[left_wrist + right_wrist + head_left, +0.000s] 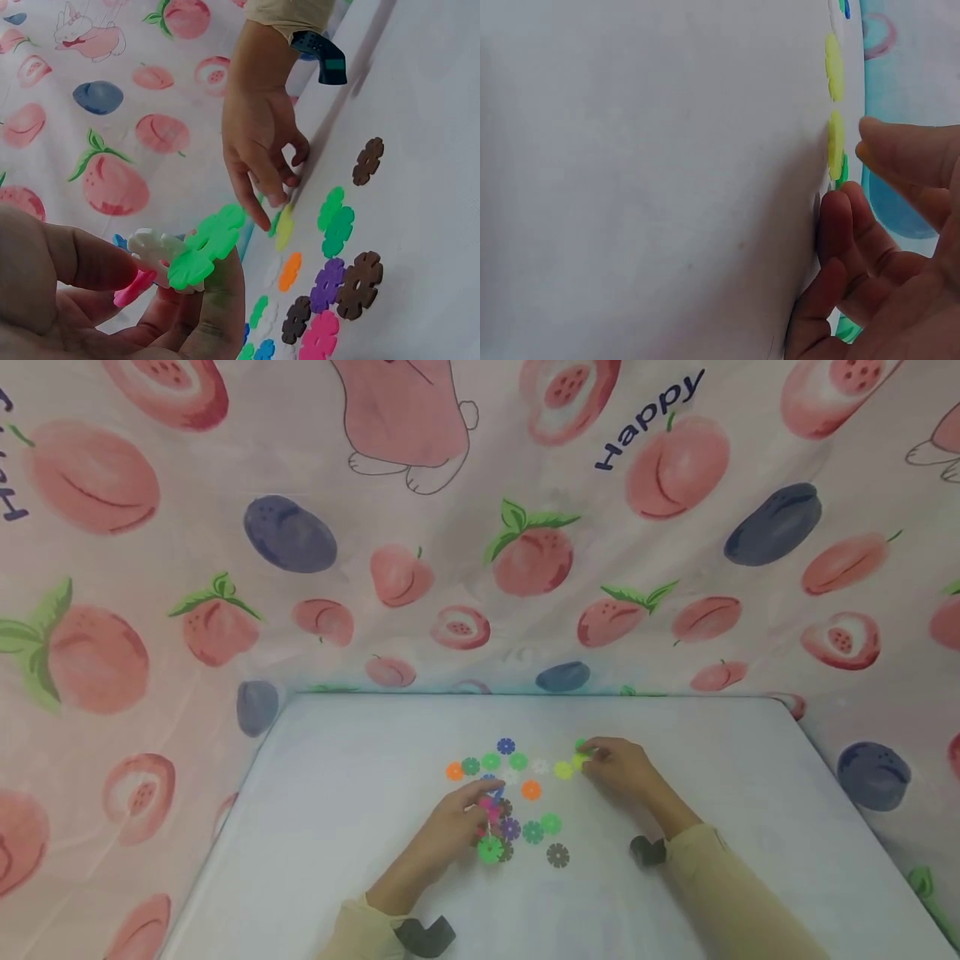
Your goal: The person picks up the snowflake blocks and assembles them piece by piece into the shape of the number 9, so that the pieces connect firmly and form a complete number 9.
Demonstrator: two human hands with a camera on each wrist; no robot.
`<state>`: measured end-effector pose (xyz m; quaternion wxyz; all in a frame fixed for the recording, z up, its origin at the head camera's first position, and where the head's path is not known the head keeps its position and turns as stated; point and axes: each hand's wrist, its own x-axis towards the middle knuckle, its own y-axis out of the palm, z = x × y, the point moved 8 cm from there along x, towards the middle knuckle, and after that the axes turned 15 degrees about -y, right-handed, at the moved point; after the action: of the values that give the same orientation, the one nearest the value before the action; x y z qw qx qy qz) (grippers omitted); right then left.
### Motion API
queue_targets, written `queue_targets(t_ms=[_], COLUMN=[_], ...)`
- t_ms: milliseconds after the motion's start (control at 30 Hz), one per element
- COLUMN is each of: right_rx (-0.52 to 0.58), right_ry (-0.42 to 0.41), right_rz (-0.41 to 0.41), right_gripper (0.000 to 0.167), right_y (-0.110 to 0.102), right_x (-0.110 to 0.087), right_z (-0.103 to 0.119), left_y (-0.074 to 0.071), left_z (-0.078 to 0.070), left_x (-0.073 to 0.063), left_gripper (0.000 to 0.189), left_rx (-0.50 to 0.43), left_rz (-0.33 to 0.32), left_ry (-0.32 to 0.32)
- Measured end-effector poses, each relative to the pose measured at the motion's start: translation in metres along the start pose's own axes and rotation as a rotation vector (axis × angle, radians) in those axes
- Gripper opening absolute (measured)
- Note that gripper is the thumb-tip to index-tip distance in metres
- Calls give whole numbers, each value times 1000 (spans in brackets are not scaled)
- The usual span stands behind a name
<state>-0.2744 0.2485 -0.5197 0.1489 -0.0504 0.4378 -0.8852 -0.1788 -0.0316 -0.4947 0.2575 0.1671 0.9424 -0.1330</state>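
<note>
The pieces are flower-shaped plastic discs, thin and notched around the rim. They look very light and stiff, likely smooth enough to skid when pushed flat, and hard to break, though a narrow tab might bend under a forced twist. A lone disc lying flat offers little edge, so it should come up best with a fingertip and thumb on opposite sides of its rim; a joined group is better held across the faces of one disc, with the outer notches left free.

One such joined cluster point(184, 267) is in the left hand point(448, 828), above the near left part of the scatter on the white tabletop point(300, 827). It shows a green disc point(214, 241), a white disc point(152, 244), a pink disc point(133, 289) and a bit of blue. The left hand is clamped on it, the thumb tip against the pink disc and the other fingers curled in around the far side.

The right hand point(621, 767) is at the far right end of the scatter, beside a yellow disc point(835, 146) and a partly hidden green disc point(844, 171). Its thumb and fingers are apart, lightly bent, with nothing seen between them; whether a fingertip touches the partly hidden disc, the pictures cannot tell. An orange disc point(532, 790) and a brown disc point(558, 856) lie flat between and in front of the hands.
</note>
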Motion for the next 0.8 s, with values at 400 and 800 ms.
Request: queue_targets(t_ms=[400, 800], right_rx=[-32, 17], right_ry=[-53, -33], right_rz=[21, -12], right_gripper=[28, 13], right_y=[1, 1], right_x=[1, 0], right_z=[7, 2], left_y=[1, 2], left_z=[-6, 0], left_x=[0, 3], left_gripper=[54, 38], left_rx=[-36, -31], left_rz=[44, 77], left_ry=[25, 16])
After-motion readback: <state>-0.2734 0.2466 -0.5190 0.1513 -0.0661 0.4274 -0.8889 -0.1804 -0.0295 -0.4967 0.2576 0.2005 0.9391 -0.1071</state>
